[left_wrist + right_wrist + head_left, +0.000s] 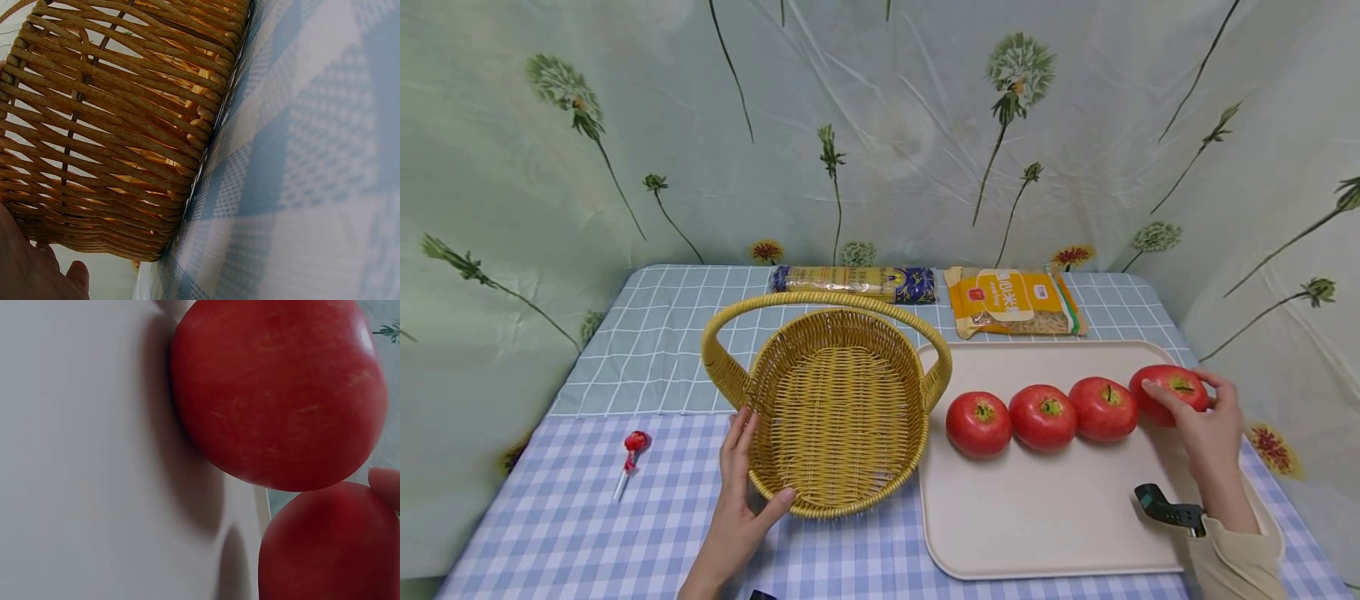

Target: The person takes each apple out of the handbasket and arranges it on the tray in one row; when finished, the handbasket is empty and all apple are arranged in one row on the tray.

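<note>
A yellow wicker basket [838, 508] with an arched handle stands on the table with nothing in it. My left hand [741, 500] touches its near left side, fingers straight along the rim and thumb spread at the front. Several red apples [977, 425] form a row on a beige tray [1045, 533]. Around the rightmost apple [1157, 385] my right hand [1213, 425] has its thumb on the near side and fingers on the far side, gripping it. In the right wrist view, a fingertip touches that apple [331, 544], beside a neighbouring apple [275, 394].
At the back lie a long pack with a blue patterned end [857, 283] and an orange food bag [1015, 302]. A red lollipop [632, 450] lies on the checked tablecloth at the left. Behind the table hangs a dandelion-print curtain [910, 150].
</note>
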The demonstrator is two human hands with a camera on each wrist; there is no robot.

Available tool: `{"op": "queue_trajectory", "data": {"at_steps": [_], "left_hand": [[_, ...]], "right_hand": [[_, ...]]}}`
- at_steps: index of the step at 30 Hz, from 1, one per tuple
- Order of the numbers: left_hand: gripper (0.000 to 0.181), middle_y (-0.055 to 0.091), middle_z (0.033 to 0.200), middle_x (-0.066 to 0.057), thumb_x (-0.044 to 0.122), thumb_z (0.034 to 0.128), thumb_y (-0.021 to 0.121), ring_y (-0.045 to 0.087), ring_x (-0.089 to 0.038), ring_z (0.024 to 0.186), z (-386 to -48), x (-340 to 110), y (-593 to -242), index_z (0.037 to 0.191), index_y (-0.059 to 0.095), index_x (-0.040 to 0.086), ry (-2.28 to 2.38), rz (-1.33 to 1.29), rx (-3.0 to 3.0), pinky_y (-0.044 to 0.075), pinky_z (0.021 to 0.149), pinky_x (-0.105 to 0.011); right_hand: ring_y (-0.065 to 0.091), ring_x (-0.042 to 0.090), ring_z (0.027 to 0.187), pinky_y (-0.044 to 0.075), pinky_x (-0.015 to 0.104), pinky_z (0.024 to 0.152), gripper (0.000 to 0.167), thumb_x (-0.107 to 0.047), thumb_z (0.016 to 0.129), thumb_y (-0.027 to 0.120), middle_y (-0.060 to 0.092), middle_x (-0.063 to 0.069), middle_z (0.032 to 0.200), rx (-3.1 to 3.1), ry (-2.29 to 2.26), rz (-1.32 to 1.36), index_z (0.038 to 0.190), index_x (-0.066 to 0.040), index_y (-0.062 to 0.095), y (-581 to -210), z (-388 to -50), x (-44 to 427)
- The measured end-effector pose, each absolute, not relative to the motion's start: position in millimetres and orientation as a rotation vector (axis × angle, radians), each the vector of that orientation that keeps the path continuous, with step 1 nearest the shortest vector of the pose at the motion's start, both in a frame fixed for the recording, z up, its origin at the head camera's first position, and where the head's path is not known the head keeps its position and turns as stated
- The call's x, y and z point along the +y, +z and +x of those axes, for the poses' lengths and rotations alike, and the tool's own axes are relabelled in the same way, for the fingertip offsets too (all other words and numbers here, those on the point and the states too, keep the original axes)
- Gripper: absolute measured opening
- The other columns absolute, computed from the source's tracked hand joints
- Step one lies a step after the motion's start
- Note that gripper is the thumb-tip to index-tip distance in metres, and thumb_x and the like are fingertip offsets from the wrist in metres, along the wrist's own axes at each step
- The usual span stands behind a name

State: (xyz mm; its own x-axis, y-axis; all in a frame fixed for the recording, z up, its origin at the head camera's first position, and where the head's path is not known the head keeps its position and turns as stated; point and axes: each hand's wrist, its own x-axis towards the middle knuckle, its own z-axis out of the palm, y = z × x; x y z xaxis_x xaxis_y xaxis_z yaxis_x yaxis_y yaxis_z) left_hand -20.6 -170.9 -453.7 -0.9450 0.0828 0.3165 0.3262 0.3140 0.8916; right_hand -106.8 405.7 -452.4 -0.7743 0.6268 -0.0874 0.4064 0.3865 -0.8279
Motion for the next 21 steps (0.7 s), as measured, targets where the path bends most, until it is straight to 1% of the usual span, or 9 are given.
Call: {"op": "queue_trajectory", "data": {"at_steps": [1, 4, 7, 9, 14, 16, 18, 19, 21], "left_hand": [[0.096, -0.004, 0.156, -0.002, -0.002, 0.0768, 0.070, -0.019, -0.033, 0.139, -20.6, -171.2, -454.0, 0.153, 0.013, 0.012, -1.686, -0.373, -2.371, -0.003, 0.097, -0.072], [0.096, -0.004, 0.156, -0.001, -0.001, 0.0771, 0.070, -0.019, -0.034, 0.139, -20.8, -171.5, -454.5, 0.153, 0.013, 0.013, -1.684, -0.368, -2.376, -0.003, 0.098, -0.072], [0.097, -0.004, 0.156, -0.002, -0.002, 0.0768, 0.070, -0.019, -0.036, 0.139, -20.9, -171.7, -454.6, 0.153, 0.012, 0.012, -1.685, -0.380, -2.369, -0.003, 0.097, -0.072], [0.097, -0.005, 0.156, -0.002, -0.002, 0.0768, 0.070, -0.019, -0.036, 0.139, -20.8, -171.4, -454.1, 0.153, 0.012, 0.011, -1.685, -0.383, -2.368, -0.004, 0.097, -0.072], [0.097, -0.005, 0.157, 0.000, 0.000, 0.0772, 0.070, -0.019, -0.035, 0.139, -20.3, -170.6, -452.4, 0.153, 0.012, 0.013, -1.684, -0.369, -2.382, -0.003, 0.097, -0.073], [0.097, -0.005, 0.157, 0.000, 0.000, 0.0772, 0.070, -0.019, -0.035, 0.139, -20.1, -170.3, -451.7, 0.153, 0.012, 0.014, -1.685, -0.367, -2.382, -0.003, 0.097, -0.073], [0.097, -0.005, 0.156, 0.000, -0.001, 0.0770, 0.070, -0.018, -0.036, 0.139, -19.8, -170.1, -451.2, 0.153, 0.012, 0.013, -1.685, -0.369, -2.379, -0.004, 0.097, -0.072], [0.097, -0.005, 0.156, 0.000, -0.001, 0.0769, 0.070, -0.018, -0.036, 0.139, -19.8, -170.0, -451.0, 0.153, 0.012, 0.013, -1.686, -0.369, -2.378, -0.004, 0.097, -0.072], [0.097, -0.005, 0.156, 0.000, -0.001, 0.0769, 0.071, -0.018, -0.035, 0.139, -19.8, -170.0, -451.0, 0.153, 0.012, 0.013, -1.687, -0.367, -2.378, -0.004, 0.097, -0.072]], "right_hand": [[0.028, 0.024, 0.131, 0.043, 0.011, 0.067, 0.086, -0.055, 0.078, 0.069, 0.028, 0.006, 0.149, -2.419, 1.316, -0.928, 0.147, -0.030, 0.024, -454.1, -108.0, 405.9], [0.026, 0.027, 0.133, 0.049, 0.026, 0.082, 0.090, -0.058, 0.076, 0.069, 0.025, 0.006, 0.151, -2.440, 1.317, -0.946, 0.148, -0.031, 0.022, -457.3, -109.0, 407.4], [0.024, 0.030, 0.135, 0.046, 0.039, 0.091, 0.094, -0.060, 0.076, 0.068, 0.023, 0.008, 0.152, -2.466, 1.322, -0.958, 0.150, -0.029, 0.020, -459.1, -109.6, 408.9], [0.024, 0.032, 0.135, 0.050, 0.035, 0.085, 0.095, -0.060, 0.077, 0.068, 0.022, 0.011, 0.152, -2.483, 1.322, -0.962, 0.150, -0.025, 0.018, -458.0, -109.0, 408.1], [0.024, 0.035, 0.134, 0.052, 0.033, 0.079, 0.095, -0.059, 0.079, 0.065, 0.024, 0.015, 0.150, -2.506, 1.307, -0.961, 0.150, -0.018, 0.019, -454.5, -108.3, 404.3], [0.025, 0.036, 0.134, 0.049, 0.045, 0.086, 0.094, -0.059, 0.079, 0.065, 0.025, 0.015, 0.150, -2.509, 1.303, -0.957, 0.150, -0.018, 0.020, -455.2, -108.8, 404.2], [0.025, 0.036, 0.133, 0.050, 0.042, 0.084, 0.093, -0.060, 0.080, 0.064, 0.025, 0.015, 0.149, -2.527, 1.286, -0.949, 0.150, -0.018, 0.021, -456.2, -109.0, 404.2], [0.025, 0.036, 0.133, 0.047, 0.048, 0.088, 0.093, -0.059, 0.080, 0.065, 0.025, 0.016, 0.150, -2.523, 1.300, -0.943, 0.150, -0.017, 0.021, -454.6, -108.9, 403.2], [0.025, 0.037, 0.133, 0.052, 0.037, 0.079, 0.092, -0.058, 0.081, 0.064, 0.025, 0.017, 0.149, -2.525, 1.306, -0.932, 0.150, -0.016, 0.020, -450.1, -107.7, 399.6]]}}
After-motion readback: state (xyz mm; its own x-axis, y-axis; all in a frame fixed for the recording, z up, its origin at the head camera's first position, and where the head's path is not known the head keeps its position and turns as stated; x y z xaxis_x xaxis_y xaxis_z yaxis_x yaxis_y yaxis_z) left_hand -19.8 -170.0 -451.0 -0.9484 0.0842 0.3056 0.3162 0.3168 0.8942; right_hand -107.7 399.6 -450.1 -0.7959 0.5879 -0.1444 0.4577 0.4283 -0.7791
